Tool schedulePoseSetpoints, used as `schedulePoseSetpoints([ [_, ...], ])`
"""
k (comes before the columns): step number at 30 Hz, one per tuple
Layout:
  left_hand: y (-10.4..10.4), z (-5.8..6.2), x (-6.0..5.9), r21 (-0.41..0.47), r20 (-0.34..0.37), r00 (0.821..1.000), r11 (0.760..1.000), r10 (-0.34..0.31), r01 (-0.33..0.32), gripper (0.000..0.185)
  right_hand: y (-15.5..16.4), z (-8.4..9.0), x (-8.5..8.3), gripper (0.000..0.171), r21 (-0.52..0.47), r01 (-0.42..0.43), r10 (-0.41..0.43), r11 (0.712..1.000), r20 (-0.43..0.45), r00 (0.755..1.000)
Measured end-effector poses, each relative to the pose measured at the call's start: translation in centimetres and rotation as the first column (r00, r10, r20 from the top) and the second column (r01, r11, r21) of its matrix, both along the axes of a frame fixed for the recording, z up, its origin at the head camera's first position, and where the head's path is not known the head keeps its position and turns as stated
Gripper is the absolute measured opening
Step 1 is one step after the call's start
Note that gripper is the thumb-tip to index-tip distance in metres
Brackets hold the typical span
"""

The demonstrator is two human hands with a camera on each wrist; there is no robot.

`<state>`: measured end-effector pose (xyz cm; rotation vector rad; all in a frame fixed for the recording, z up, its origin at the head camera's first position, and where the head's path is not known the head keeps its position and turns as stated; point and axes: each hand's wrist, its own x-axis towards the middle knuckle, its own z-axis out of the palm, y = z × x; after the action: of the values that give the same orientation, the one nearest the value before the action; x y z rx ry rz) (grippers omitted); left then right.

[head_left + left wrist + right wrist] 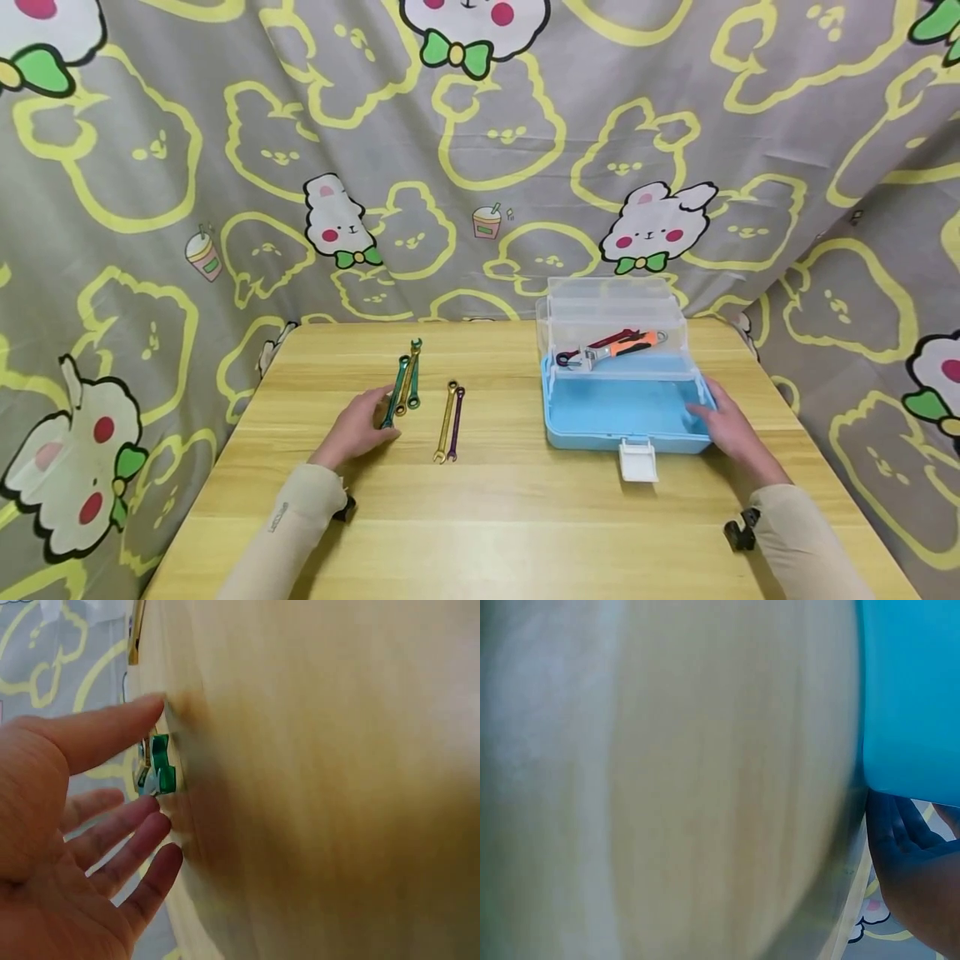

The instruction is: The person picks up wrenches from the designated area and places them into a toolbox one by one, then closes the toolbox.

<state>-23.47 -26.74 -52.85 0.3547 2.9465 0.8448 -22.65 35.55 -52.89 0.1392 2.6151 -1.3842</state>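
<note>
My left hand (358,427) is at the near end of a teal wrench (397,387), its thumb and fingers spread to either side. In the left wrist view, a gap shows between the thumb and the green wrench end (160,761). Beside that wrench lie a gold wrench (408,379) and another teal one (414,387). A blue toolbox (585,438) stands open on the right. My right hand (731,429) grips its right wall, thumb over the rim and fingers outside; in the right wrist view, the box (915,697) partly hides the fingers.
A gold wrench (446,423) and a purple wrench (457,425) lie side by side mid-table. The toolbox's raised clear tray holds an orange-handled tool (633,342) with a silver head and a dark red wrench (611,337). A white latch (638,462) hangs in front. Patterned curtain (420,150) surrounds the table.
</note>
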Motion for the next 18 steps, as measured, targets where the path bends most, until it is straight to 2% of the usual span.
schedulePoseSetpoints([
  [4, -0.1, -0.3, 0.8, 0.013, -0.004, 0.999, 0.999, 0.034, -0.034, 0.071, 0.0, -0.1, 0.0, 0.072, 0.001, 0.000, 0.000, 1.000, 0.000, 1.000],
  [10, 0.2, -0.6, 1.6, 0.041, -0.049, 0.997, 0.997, 0.063, -0.061, 0.053, 0.0, -0.2, 0.1, 0.072, 0.005, -0.001, 0.002, 1.000, -0.023, 1.000],
  [18, 1.1, -0.3, 1.4, -0.027, -0.070, 0.992, 0.994, 0.107, -0.109, 0.055, 0.0, -0.1, 0.0, 0.072, -0.006, -0.001, 0.000, 1.000, -0.017, 1.000],
])
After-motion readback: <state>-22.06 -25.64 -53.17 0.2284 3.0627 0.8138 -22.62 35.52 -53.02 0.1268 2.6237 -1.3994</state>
